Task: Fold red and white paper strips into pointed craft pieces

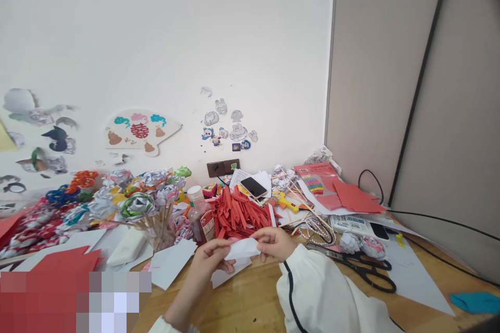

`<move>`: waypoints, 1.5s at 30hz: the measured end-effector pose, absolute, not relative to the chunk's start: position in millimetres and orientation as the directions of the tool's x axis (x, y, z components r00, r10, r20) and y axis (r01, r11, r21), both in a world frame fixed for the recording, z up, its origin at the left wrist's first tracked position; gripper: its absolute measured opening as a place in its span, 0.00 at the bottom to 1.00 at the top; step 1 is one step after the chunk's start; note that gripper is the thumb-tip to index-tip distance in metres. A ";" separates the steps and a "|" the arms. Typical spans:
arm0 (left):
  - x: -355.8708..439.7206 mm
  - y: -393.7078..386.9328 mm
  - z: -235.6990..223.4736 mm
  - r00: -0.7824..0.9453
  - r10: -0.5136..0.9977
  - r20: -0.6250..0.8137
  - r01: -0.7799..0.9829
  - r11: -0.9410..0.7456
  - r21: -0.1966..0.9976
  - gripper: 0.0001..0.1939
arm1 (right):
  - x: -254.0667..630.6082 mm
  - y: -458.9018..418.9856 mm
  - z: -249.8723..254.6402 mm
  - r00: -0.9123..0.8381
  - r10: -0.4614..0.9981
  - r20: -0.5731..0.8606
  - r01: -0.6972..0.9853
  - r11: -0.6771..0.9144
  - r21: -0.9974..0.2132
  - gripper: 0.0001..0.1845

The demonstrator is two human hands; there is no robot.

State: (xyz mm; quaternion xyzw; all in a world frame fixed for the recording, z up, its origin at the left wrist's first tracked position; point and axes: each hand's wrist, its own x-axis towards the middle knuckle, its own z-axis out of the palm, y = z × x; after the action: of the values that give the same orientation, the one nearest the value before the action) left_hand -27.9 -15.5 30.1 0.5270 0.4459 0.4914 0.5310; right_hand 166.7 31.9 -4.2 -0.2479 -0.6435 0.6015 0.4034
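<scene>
Both my hands hold one small piece of white paper [242,250] just above the wooden table [250,302]. My left hand [209,263] pinches its left end with curled fingers. My right hand [275,243], in a white sleeve, pinches the right end. Under the hands lies another white sheet [224,277]. Right behind them is a heap of folded red paper strips [240,213]. A red-labelled glue bottle [201,216] stands to the left of that heap.
Paper flowers on sticks [136,203] crowd the left. Black scissors [369,270] lie right of my right arm, near crumpled paper [361,243]. A phone [253,186], red sheets [351,197], a yellow glue gun [287,202] and cables [429,218] sit at the back right.
</scene>
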 end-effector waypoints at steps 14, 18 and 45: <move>-21.6 -20.3 36.3 0.104 0.986 0.127 0.031 -0.131 0.991 0.08 | 162.5 28.5 -6.7 -0.375 0.890 0.259 -0.023 0.270 -0.963 0.09; -21.7 -21.2 36.3 0.094 0.981 0.171 0.068 -0.177 0.982 0.09 | 160.1 29.2 -8.1 -0.332 0.908 0.254 -0.003 0.268 -0.963 0.09; -25.7 -19.5 38.2 0.254 0.967 -0.019 -0.044 0.031 0.999 0.13 | 166.2 20.9 2.2 -0.375 0.770 0.516 0.110 0.590 -0.800 0.10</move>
State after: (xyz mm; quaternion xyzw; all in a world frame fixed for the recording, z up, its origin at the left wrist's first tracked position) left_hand -25.7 -19.5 38.2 0.5413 0.4265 0.4375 0.5777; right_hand 166.2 20.9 2.2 -0.2921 -0.7535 0.3461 0.4767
